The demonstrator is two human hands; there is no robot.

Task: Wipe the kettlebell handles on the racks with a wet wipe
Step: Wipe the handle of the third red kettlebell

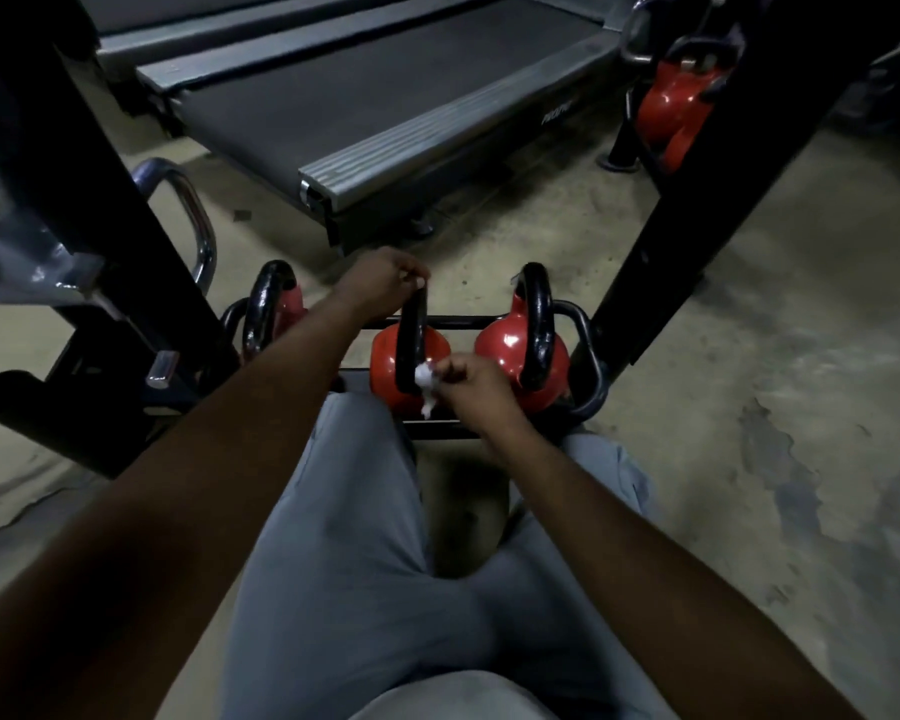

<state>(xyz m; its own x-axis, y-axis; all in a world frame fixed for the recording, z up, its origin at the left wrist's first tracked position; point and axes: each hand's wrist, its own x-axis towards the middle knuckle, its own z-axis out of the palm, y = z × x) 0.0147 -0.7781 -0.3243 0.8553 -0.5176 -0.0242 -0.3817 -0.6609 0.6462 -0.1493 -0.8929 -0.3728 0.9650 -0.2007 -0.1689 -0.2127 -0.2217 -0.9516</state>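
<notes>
Three red kettlebells with black handles sit on a low black rack point(591, 350). My left hand point(383, 283) grips the top of the middle kettlebell's handle point(412, 335). My right hand point(471, 381) holds a crumpled white wet wipe point(426, 379) pressed against the lower near side of that same handle. The right kettlebell point(515, 350) stands just beside my right hand. The left kettlebell point(274, 306) is partly hidden behind my left forearm.
A treadmill point(385, 96) lies on the floor beyond the rack. Black rack uprights rise at left point(126, 241) and right point(697, 210). More red kettlebells point(671, 106) hang at top right. A chrome bar point(198, 220) curves at left. My grey-trousered knees fill the foreground.
</notes>
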